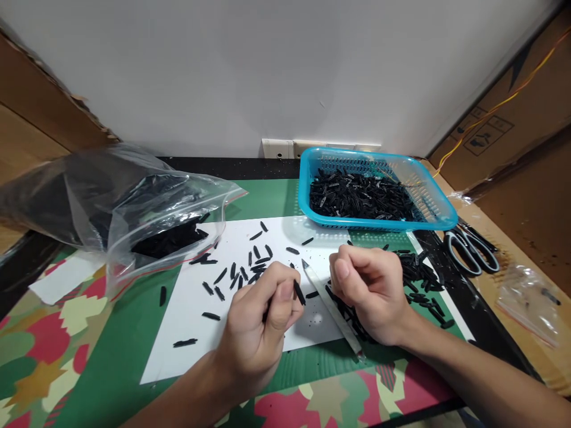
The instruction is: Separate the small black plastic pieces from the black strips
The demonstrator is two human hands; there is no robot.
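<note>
Left hand [263, 321] closed, gripping a small black piece [299, 293] that sticks out by the thumb; its other end is hidden from where I stand. Something dark shows in the curl of those fingers too, can't make out what. Right hand [370, 291] curled into a fist, palm hidden; can't tell if anything's inside. Just left of it, a white pen-like tool [334, 312] with a dark pointed tip lies slantwise, tip to the far side. Loose black pieces [259, 252] scattered over the white sheet [169, 362]; the hands cover some. Pile of more [417, 276] to the right, partly behind the right hand. Far right, blue basket [379, 223] full of them, depth unclear. Far left, clear zip bag [178, 193], dark contents, left end cut off. Right edge: scissors [473, 249], and a small plastic bag [529, 303], contents unclear.
</note>
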